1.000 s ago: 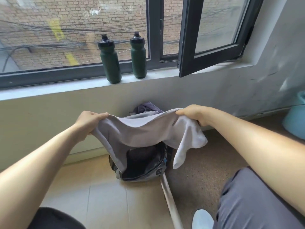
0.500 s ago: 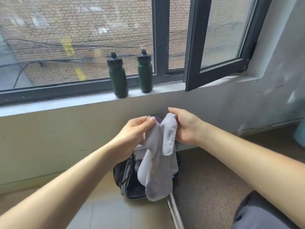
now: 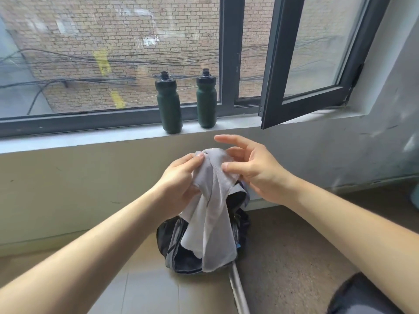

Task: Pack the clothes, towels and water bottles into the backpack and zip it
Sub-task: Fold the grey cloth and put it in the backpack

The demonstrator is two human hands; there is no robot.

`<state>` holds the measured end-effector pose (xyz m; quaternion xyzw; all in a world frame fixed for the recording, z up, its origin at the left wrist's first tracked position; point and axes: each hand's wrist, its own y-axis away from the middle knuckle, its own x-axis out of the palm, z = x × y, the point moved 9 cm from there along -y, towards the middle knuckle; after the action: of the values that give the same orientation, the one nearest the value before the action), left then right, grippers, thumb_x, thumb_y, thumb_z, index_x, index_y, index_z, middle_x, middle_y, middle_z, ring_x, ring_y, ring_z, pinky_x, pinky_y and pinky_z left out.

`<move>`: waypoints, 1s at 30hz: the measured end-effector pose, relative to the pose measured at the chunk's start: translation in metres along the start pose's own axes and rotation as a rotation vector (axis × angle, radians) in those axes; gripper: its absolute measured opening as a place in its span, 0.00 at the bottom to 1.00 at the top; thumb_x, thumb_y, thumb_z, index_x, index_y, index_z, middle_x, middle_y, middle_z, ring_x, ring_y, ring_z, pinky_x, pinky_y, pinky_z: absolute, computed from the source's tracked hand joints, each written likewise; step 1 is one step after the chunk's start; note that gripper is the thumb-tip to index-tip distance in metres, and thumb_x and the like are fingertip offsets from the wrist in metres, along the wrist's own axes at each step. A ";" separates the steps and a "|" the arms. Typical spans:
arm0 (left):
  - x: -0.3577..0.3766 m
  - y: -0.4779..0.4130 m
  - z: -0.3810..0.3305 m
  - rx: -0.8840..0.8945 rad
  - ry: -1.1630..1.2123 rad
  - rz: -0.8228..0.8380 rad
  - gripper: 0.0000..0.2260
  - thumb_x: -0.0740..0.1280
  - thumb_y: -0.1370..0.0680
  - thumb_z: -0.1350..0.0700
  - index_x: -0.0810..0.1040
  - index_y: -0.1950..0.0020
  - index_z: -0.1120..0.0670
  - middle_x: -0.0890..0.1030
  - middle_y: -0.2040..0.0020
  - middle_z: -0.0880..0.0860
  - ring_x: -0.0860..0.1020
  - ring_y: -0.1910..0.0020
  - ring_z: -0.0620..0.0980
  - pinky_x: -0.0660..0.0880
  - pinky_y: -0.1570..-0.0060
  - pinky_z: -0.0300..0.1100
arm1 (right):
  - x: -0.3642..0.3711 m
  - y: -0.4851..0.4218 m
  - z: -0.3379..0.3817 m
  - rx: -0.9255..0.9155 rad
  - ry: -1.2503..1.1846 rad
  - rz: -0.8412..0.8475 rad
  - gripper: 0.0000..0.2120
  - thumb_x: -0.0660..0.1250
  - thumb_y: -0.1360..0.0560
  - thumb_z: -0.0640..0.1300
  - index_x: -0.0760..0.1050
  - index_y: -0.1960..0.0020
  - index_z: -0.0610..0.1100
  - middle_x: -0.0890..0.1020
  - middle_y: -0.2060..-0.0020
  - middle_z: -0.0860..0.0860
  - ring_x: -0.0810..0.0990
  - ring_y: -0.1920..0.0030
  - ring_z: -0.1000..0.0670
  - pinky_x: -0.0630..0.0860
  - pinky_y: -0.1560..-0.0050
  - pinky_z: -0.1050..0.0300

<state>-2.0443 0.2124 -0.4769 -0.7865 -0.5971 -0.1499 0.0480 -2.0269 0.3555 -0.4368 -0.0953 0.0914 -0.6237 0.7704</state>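
Grey fabric towel (image 3: 215,223), pinched by the left hand (image 3: 179,184), hangs lengthwise straight over the open black backpack (image 3: 166,240), while the right hand (image 3: 256,171) spreads its fingers loosely beside it

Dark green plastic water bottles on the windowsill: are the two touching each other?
Apart. The head view shows bare sill and window frame between the left dark green bottle and the right bottle.

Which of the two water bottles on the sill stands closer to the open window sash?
The right-hand bottle, the greener-looking one. The left bottle is darker and stands on its far side from the open sash.
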 end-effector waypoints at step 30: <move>0.001 0.003 -0.005 0.130 -0.029 -0.033 0.08 0.69 0.19 0.60 0.86 0.45 0.61 0.88 0.55 0.55 0.85 0.61 0.47 0.80 0.61 0.35 | -0.022 -0.002 0.008 -0.109 0.363 -0.165 0.07 0.75 0.25 0.47 0.85 0.53 0.43 0.84 0.56 0.39 0.83 0.57 0.44 0.81 0.51 0.39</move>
<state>-2.0418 0.2110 -0.4714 -0.7739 -0.6192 -0.1001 0.0876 -2.0313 0.3764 -0.4275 -0.0298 0.2543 -0.6858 0.6813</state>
